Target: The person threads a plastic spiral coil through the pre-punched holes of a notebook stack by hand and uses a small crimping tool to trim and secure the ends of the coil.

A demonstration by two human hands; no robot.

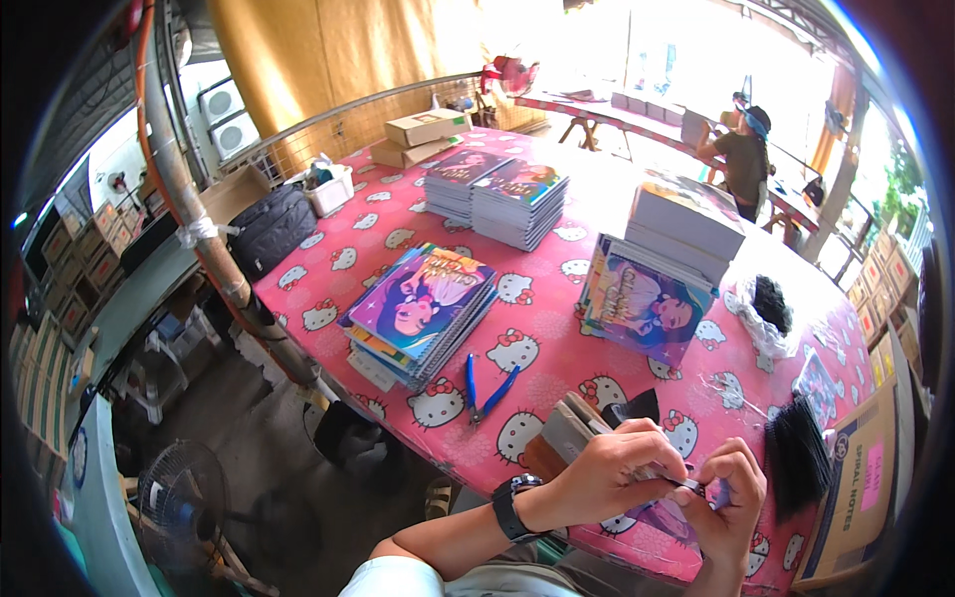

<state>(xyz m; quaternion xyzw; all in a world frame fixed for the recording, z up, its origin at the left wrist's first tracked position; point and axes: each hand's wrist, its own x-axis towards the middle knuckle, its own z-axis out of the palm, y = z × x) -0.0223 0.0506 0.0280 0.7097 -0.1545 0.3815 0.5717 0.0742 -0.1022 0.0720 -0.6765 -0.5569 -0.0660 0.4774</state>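
Observation:
Near the table's front edge my left hand (632,473), with a black watch on its wrist, pinches a thin dark piece (686,484). My right hand (733,496) has its thumb and fingers closed on the same piece, close beside the left fingertips. What the piece belongs to is too small to tell. Below both hands shows part of a purple printed cover (665,519), mostly hidden by them. Just beyond my left hand sits a brown and grey block (569,435) with a black flap. Blue-handled pliers (485,390) lie open on the tablecloth, left of the block.
Spiral notebooks stand in piles at the left (423,308), back (497,197) and right (652,289). Black plastic coils (796,453) lie right of my hands, beside a cardboard box (858,488). A floor fan (184,497) stands lower left. Another person (746,154) works at a far table.

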